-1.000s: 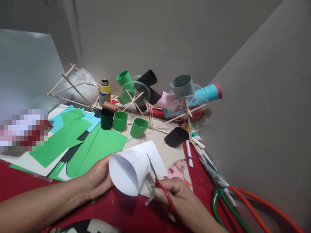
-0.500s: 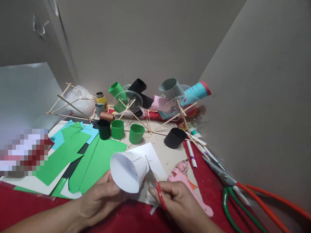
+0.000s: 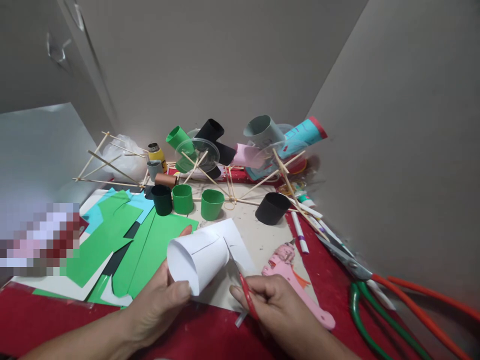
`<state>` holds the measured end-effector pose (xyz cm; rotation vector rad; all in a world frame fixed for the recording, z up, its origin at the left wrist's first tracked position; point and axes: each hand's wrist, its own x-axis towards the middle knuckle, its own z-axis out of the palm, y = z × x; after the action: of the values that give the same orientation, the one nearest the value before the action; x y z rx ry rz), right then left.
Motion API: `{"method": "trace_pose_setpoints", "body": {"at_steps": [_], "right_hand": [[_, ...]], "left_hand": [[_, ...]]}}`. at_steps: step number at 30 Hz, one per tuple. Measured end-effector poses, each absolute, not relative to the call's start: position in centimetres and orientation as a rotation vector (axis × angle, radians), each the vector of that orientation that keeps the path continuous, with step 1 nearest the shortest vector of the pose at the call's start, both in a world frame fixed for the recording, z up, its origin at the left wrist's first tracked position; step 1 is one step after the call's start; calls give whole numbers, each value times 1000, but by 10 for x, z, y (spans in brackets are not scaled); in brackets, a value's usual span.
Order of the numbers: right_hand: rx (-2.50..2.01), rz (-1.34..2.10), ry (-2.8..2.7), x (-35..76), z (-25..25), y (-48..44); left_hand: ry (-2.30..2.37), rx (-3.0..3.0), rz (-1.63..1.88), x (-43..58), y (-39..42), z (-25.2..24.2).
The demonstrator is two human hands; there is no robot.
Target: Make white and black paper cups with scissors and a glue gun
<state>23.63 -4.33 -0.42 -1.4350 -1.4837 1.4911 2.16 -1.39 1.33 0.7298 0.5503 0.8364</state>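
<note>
My left hand (image 3: 159, 300) grips a rolled white paper tube (image 3: 197, 259), thumb on its near rim and a fingertip showing over the top. My right hand (image 3: 275, 312) is closed round small red-handled scissors (image 3: 242, 282). Their blades point up and left, and the tips touch the paper's edge at the tube's right end. Both hands hover low over a red table cover (image 3: 210, 332).
Green paper sheets (image 3: 150, 247) lie at left. Green cups (image 3: 212, 204), a black cup (image 3: 272, 208), stick frames (image 3: 112, 165) and paper rolls (image 3: 264, 132) crowd the back. A pink cut-out (image 3: 296, 285), markers (image 3: 300, 232) and large scissors (image 3: 378, 295) lie at right, by grey walls.
The view has tipped down a little. My left hand turned the white tube, so its thumb now sits on the near rim. The scissors stay at the paper's edge.
</note>
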Motion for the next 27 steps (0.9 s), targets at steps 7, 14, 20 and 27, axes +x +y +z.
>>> {"method": "trace_pose_setpoints", "body": {"at_steps": [7,14,20,27], "right_hand": [[-1421,1741,-1435,240,-1,-44],[-1446,1694,-1560,244,-3,-45],[-1204,1860,-1478,244,-8,-47],[-1236,1874,-1563,254,-11,-53]], "left_hand": [[491,684,833,21,-10,22],[504,654,832,17,-9,26],[549,718,842,13,-9,24],[587,724,945,14,-4,28]]}}
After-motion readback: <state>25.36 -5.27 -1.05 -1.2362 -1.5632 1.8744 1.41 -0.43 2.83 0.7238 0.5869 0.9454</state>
